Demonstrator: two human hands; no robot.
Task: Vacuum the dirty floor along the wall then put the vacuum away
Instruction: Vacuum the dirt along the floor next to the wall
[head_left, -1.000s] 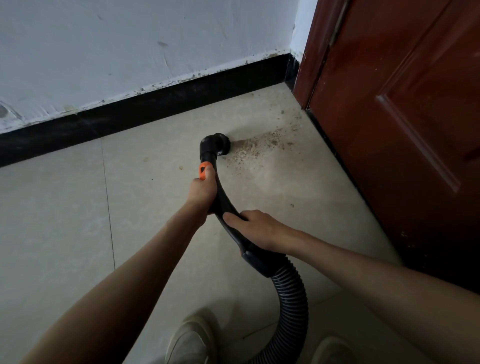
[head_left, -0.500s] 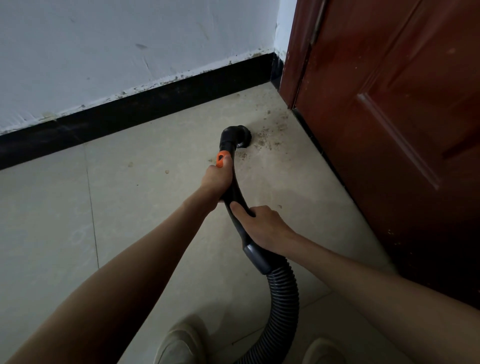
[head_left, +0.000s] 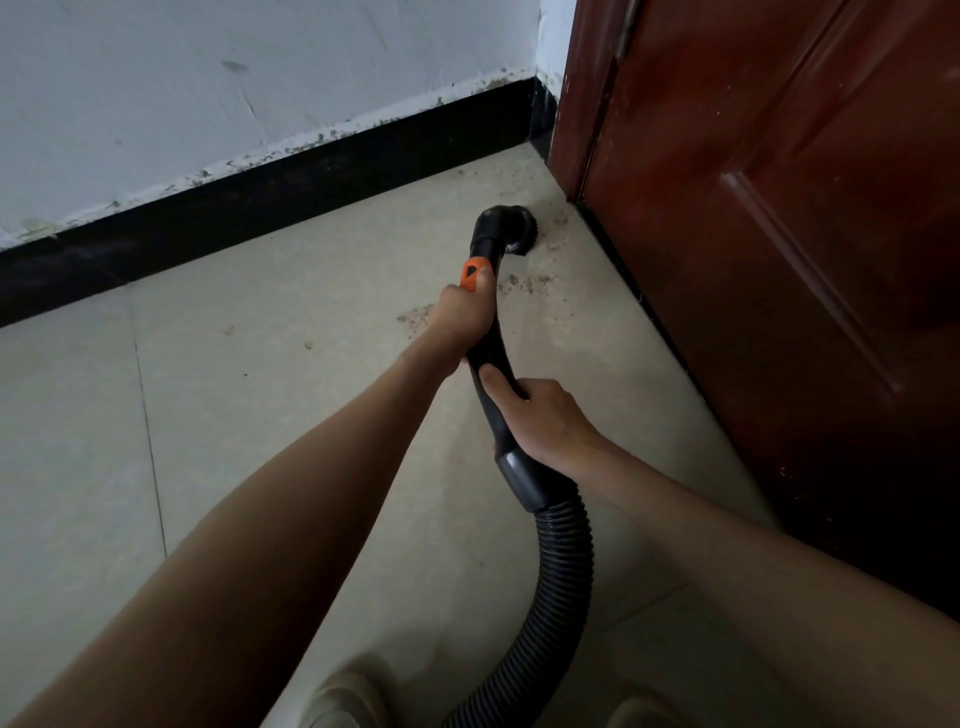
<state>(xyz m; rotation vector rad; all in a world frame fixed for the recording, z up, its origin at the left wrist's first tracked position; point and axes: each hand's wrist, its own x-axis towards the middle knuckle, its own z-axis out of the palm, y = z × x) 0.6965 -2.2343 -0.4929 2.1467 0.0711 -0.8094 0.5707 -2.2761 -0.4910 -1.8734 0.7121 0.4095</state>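
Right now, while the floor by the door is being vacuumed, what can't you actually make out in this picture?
All in the head view:
- The vacuum's body: the hose runs off the bottom edge.
- The nozzle mouth: it faces the floor, so any dirt beneath it is hidden.
- The left hand fingers: wrapped behind the handle.
- The orange button: partly under that hand.
- The shoes: cut off below.

Beige tiled floor (head_left: 270, 415), scattered dirt (head_left: 415, 317) near the door, vacuum nozzle (head_left: 511, 231) resting on it
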